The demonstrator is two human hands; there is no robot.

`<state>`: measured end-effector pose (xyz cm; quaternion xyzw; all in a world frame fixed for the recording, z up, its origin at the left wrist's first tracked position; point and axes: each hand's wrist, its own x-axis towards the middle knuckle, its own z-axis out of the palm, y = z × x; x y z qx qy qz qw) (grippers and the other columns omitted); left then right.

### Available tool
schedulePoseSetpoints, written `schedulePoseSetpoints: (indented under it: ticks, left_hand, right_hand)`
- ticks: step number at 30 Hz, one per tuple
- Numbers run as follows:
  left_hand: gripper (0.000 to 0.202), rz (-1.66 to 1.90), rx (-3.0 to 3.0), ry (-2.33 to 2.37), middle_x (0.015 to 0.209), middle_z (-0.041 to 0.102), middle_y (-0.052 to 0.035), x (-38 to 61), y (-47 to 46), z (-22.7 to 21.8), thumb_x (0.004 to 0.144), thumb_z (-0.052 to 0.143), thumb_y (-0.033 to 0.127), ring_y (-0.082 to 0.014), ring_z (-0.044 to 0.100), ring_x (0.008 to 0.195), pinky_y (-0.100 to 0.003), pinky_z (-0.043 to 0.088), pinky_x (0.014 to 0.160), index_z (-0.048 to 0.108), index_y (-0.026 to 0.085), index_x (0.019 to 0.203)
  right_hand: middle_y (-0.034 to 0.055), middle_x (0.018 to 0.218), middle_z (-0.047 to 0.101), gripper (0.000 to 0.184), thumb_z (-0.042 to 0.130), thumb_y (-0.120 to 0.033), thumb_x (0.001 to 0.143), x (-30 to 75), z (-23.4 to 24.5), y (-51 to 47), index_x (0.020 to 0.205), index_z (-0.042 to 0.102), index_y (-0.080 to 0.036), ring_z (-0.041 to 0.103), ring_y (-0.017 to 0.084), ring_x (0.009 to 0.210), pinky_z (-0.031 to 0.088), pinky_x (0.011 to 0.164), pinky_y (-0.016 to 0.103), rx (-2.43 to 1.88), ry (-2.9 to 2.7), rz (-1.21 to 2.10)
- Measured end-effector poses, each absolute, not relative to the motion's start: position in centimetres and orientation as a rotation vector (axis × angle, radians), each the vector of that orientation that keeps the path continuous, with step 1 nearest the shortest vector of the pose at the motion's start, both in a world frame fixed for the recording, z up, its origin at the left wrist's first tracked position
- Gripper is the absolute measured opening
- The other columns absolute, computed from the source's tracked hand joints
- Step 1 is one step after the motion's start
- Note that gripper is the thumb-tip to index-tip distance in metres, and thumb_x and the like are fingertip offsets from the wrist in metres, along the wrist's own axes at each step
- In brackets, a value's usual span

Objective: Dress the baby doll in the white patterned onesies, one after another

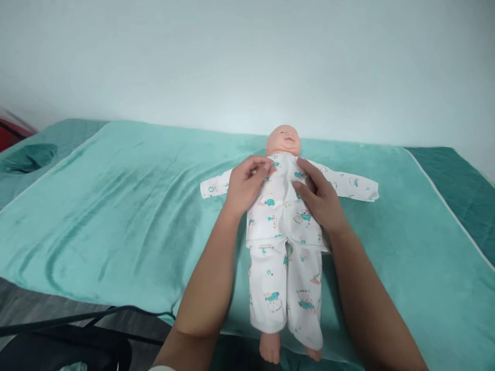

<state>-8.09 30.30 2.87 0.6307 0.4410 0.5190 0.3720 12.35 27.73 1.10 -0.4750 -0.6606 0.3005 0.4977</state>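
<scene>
A baby doll (284, 140) lies on its back, head toward the wall, arms spread wide. It wears a white printed shirt (276, 221) and matching trousers (268, 288); its bare feet (269, 348) stick out at the near end. On the left side of the doll's chest, near the shoulder, my left hand (247, 183) has its thumb and forefinger drawn together at the shirt's cloth. My right hand (320, 196) rests on the other side of the chest, thumb and forefinger apart, holding nothing. Its remaining fingers are mostly hidden.
A smooth light-green blanket (116, 206) covers the bed, wrinkled left of the doll. Darker green bedding (456, 190) shows at the right end. A pale wall (232, 62) stands behind. At lower left are a black chair-like object (65, 350) and a dark bar (77, 320).
</scene>
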Motion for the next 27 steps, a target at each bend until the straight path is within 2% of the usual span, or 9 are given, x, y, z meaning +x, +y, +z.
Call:
schedulePoseSetpoints:
  ticks: [2, 4, 7, 12, 15, 18, 20, 24, 27]
  left_hand:
    - [0.022, 1.438, 1.775, 1.205, 0.118, 0.075, -0.0048, -8.0, 31.4, 1.2, 0.095, 0.055, 0.029, -0.0160, 0.067, 0.111, -0.030, 0.054, 0.095, 0.071, 0.020, 0.108]
    - [0.026, 1.444, 1.903, 1.258, 0.126, 0.072, -0.0057, -8.1, 32.0, -0.3, 0.098, 0.049, 0.026, -0.0173, 0.064, 0.120, -0.035, 0.049, 0.109, 0.071, 0.020, 0.111]
    - [0.036, 1.413, 2.009, 1.482, 0.128, 0.071, -0.0069, -8.9, 31.7, -2.0, 0.097, 0.041, 0.018, -0.0196, 0.062, 0.124, -0.040, 0.046, 0.114, 0.069, 0.019, 0.120]
    - [0.056, 1.188, 2.077, 1.952, 0.149, 0.057, -0.0076, -11.3, 28.9, -3.8, 0.082, 0.044, 0.004, -0.0254, 0.047, 0.144, -0.046, 0.034, 0.125, 0.063, 0.018, 0.133]
    - [0.061, 1.109, 1.979, 2.113, 0.155, 0.050, -0.0117, -12.8, 27.4, -4.5, 0.079, 0.048, 0.006, -0.0274, 0.041, 0.148, -0.046, 0.031, 0.127, 0.057, 0.014, 0.139]
    - [0.062, 1.034, 1.773, 2.295, 0.159, 0.043, -0.0162, -14.4, 26.6, -4.8, 0.082, 0.051, 0.012, -0.0312, 0.038, 0.150, -0.049, 0.033, 0.125, 0.052, 0.012, 0.144]
    - [0.063, 0.978, 1.652, 2.377, 0.158, 0.044, -0.0181, -15.2, 26.4, -4.8, 0.084, 0.051, 0.015, -0.0320, 0.039, 0.149, -0.048, 0.034, 0.125, 0.049, 0.010, 0.147]
    - [0.066, 0.907, 1.552, 2.442, 0.156, 0.048, -0.0166, -15.7, 26.7, -4.5, 0.088, 0.047, 0.016, -0.0324, 0.041, 0.148, -0.051, 0.038, 0.121, 0.043, 0.011, 0.153]
    - [0.063, 0.844, 1.628, 2.472, 0.156, 0.050, -0.0138, -16.0, 27.1, -4.5, 0.091, 0.043, 0.018, -0.0316, 0.040, 0.149, -0.053, 0.038, 0.118, 0.044, 0.016, 0.154]
  right_hand:
    - [0.0018, 0.159, 0.045, 0.052, 0.069, -0.045, 0.093, 12.8, 1.0, 27.8, 0.142, 0.058, -0.030, 0.036, 0.024, 0.152, 0.027, 0.129, 0.049, -1.117, -1.677, 0.765]
    - [-0.0005, 0.162, 0.040, 0.055, 0.069, -0.047, 0.093, 13.2, 0.9, 27.7, 0.144, 0.056, -0.032, 0.030, 0.023, 0.155, 0.024, 0.131, 0.048, -1.085, -1.735, 0.801]
    - [-0.0022, 0.163, 0.038, 0.055, 0.070, -0.045, 0.093, 13.8, 0.6, 26.6, 0.145, 0.056, -0.034, 0.029, 0.023, 0.155, 0.024, 0.131, 0.048, -1.029, -1.753, 0.829]
    - [-0.0008, 0.158, 0.046, 0.043, 0.066, -0.040, 0.095, 15.0, -0.9, 21.7, 0.138, 0.065, -0.032, 0.033, 0.024, 0.154, 0.023, 0.131, 0.051, -0.931, -1.681, 0.869]
    - [0.0026, 0.133, 0.069, 0.023, 0.064, -0.039, 0.096, 15.8, -2.2, 18.7, 0.109, 0.079, -0.027, 0.047, 0.027, 0.145, 0.029, 0.128, 0.055, -0.825, -1.500, 1.037]
    - [0.0062, 0.104, 0.077, 0.025, 0.063, -0.042, 0.094, 17.1, -3.2, 18.0, 0.089, 0.079, -0.024, 0.067, 0.029, 0.118, 0.045, 0.115, 0.056, -0.839, -1.220, 1.155]
    - [0.0081, 0.109, 0.075, 0.024, 0.068, -0.043, 0.088, 18.7, -3.6, 19.1, 0.095, 0.076, -0.022, 0.069, 0.028, 0.111, 0.049, 0.108, 0.053, -1.030, -1.109, 1.034]
    - [0.0121, 0.126, 0.065, 0.046, 0.068, -0.044, 0.078, 24.0, -4.0, 23.1, 0.116, 0.066, -0.018, 0.061, 0.026, 0.118, 0.050, 0.104, 0.047, -1.421, -1.140, 0.438]
    - [0.0155, 0.122, 0.060, 0.049, 0.065, -0.047, 0.076, 27.4, -4.3, 25.5, 0.114, 0.063, -0.015, 0.061, 0.024, 0.102, 0.052, 0.096, 0.045, -1.695, -1.164, 0.224]
